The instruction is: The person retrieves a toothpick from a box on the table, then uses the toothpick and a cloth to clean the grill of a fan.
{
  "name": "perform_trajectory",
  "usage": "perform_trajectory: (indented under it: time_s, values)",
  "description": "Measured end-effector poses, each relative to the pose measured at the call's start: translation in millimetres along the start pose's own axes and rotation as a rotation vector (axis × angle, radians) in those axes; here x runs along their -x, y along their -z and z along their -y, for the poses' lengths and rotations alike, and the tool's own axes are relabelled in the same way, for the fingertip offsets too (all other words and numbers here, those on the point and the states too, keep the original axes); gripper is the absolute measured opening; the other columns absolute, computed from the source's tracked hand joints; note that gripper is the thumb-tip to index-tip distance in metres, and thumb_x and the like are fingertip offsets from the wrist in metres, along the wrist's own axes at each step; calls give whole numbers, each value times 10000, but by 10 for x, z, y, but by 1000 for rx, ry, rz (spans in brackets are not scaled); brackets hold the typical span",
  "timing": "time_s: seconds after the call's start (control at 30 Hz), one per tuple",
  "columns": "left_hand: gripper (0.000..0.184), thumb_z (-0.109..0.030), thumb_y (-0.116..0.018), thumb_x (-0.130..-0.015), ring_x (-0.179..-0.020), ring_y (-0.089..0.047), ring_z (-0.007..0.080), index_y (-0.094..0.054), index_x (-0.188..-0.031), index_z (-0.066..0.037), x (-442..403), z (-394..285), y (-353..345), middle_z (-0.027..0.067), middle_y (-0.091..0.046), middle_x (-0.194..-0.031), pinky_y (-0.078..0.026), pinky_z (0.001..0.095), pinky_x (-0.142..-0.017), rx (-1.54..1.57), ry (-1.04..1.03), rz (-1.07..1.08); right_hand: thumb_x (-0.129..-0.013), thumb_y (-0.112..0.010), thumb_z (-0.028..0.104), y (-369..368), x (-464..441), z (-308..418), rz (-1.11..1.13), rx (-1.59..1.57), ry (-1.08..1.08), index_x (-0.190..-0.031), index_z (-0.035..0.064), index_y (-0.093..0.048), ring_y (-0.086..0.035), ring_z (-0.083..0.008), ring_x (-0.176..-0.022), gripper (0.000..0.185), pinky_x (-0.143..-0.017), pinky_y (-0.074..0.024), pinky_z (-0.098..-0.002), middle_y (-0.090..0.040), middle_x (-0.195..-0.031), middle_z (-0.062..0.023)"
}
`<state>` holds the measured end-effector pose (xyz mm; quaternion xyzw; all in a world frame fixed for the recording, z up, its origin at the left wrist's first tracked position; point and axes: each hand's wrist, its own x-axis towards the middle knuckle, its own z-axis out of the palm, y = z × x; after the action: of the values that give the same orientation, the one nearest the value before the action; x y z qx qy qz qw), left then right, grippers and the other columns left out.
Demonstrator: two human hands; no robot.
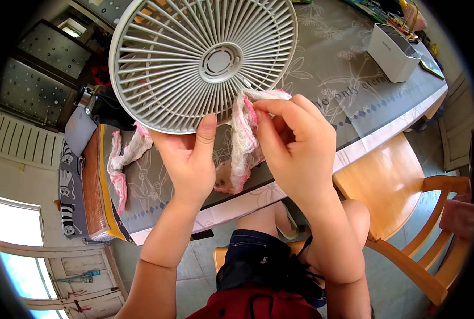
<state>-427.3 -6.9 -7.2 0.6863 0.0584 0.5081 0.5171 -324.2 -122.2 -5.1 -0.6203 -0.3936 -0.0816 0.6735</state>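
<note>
A round, light-grey fan grille (221,63) is raised over the table, tilted with its ribbed side towards me. My left hand (186,167) grips the lower rim, thumb on the front and the other fingers hidden behind. My right hand (303,146) pinches a white cloth with pink edging (242,143) between thumb and fingertips. This cloth is crumpled, touches the grille's lower right part and hangs down to the tabletop, with a brownish stain near its bottom. Left of my left hand lies another crumpled white stretch with pink edges (133,151); whether it joins the held cloth is hidden.
The table has a grey flower-patterned cover (322,69). A white box (391,53) stands at its far right, with assorted items behind. A wooden chair (386,181) is close on the right. A bench with a woven mat (92,186) is at the left.
</note>
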Motion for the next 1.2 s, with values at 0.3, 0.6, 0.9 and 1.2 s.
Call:
perform_trajectory:
  time_s: [0.3, 0.6, 0.9, 1.2]
  values:
    - [576, -4, -641, -912, -1186, -516, 193, -313, -1385, -20, 4, 26, 24, 115, -493, -1341, -377, 363, -1047, 36, -5, -11, -806, -662, -56, 17, 9, 10, -10, 28, 36, -888, -11, -691, -532, -71, -546, 98, -497, -396, -209, -512, -669, -25]
    - [540, -42, -671, -904, -1146, -525, 177, -347, -1334, -8, 41, 2, 7, 113, -508, -1302, -388, 340, -1021, 6, -11, -1, -795, -665, -60, 25, 10, 41, -42, 212, 110, -884, 3, -678, -533, -116, -529, 110, -498, -417, -240, -508, -672, -48]
    - [543, -52, -676, -903, -1127, -529, 168, -337, -1325, -6, 95, -36, 3, 114, -516, -1281, -393, 324, -1006, -58, 2, 48, -789, -664, -61, 111, 2, 45, 15, 140, 84, -884, 8, -668, -524, -135, -529, 117, -493, -411, -255, -515, -676, -57]
    - [575, -30, -635, -924, -1176, -522, 192, -290, -1384, -12, 99, 0, 42, 128, -490, -1335, -384, 353, -1041, -47, -14, 78, -921, -586, 3, 127, 14, 35, 143, -251, -326, -990, -47, -655, -553, -51, -628, 110, -560, -449, -212, -622, -753, -10]
